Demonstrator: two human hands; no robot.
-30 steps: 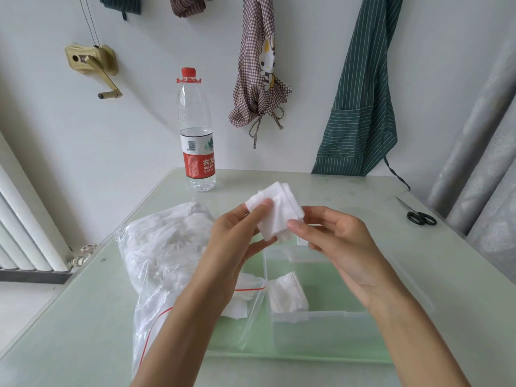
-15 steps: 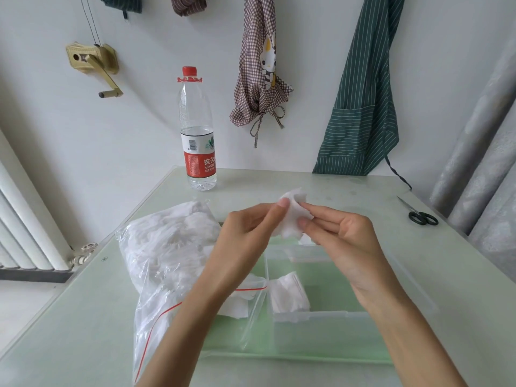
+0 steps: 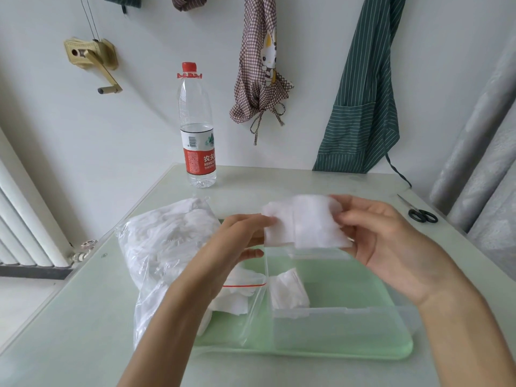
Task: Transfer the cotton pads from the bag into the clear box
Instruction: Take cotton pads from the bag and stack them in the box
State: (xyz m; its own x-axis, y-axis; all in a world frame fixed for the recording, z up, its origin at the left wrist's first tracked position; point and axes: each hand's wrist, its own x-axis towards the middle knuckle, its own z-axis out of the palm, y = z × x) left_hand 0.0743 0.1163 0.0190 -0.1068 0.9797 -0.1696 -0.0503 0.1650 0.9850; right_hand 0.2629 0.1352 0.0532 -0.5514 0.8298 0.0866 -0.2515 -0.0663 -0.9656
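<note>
White pads [image 3: 307, 223] are pinched between both hands above the box [image 3: 335, 311], left hand [image 3: 240, 238] gripping one edge, right hand [image 3: 382, 238] the other, seemingly to square them for dropping in. More fill the bag [image 3: 167, 247].

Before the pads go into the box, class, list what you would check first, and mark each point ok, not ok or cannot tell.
1. Pads gripped by both hands: ok, the left hand and the right hand pinch opposite edges.
2. Pads above the box: ok, they hang over its far end.
3. Box open on top: ok, no lid on it.
4. Room in the box: ok, only one small stack lies at its left end.
5. Bag clear of the box: not ok, its open mouth overlaps the box's left side.
6. Pads aligned: not ok, they are fanned apart.
</note>
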